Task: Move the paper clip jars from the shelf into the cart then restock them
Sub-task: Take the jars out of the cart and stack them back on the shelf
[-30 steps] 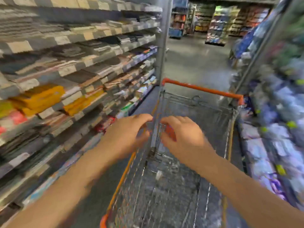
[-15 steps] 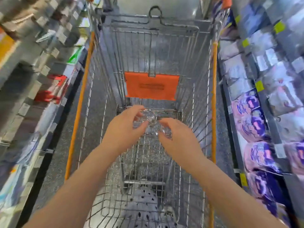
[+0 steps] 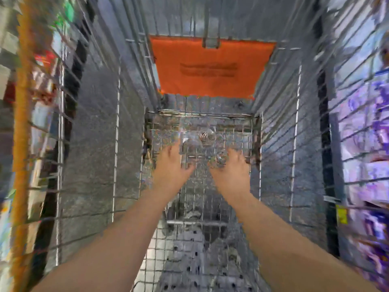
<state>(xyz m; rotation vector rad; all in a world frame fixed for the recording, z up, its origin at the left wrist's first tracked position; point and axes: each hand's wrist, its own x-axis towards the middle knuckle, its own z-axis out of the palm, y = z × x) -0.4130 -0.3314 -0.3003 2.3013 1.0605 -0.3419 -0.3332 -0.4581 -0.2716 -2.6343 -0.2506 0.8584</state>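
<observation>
I look straight down into a wire shopping cart (image 3: 117,144) with an orange rim. Both my hands reach deep to its mesh floor. My left hand (image 3: 171,165) holds a clear paper clip jar (image 3: 188,145) between thumb and fingers. My right hand (image 3: 231,170) grips another small clear jar (image 3: 219,160) at its thumb side. A third clear jar (image 3: 207,135) with clips inside lies on the mesh just beyond my fingers. Motion blur hides the jars' edges.
An orange flap (image 3: 210,70) hangs on the cart's far wall. Shelves of stationery (image 3: 42,81) run along the left, and purple packets (image 3: 366,123) fill the shelf on the right. Grey speckled floor shows through the mesh.
My view tipped from the aisle down into the cart. Both hands dropped from above the cart to its floor, carrying the clear jars with them.
</observation>
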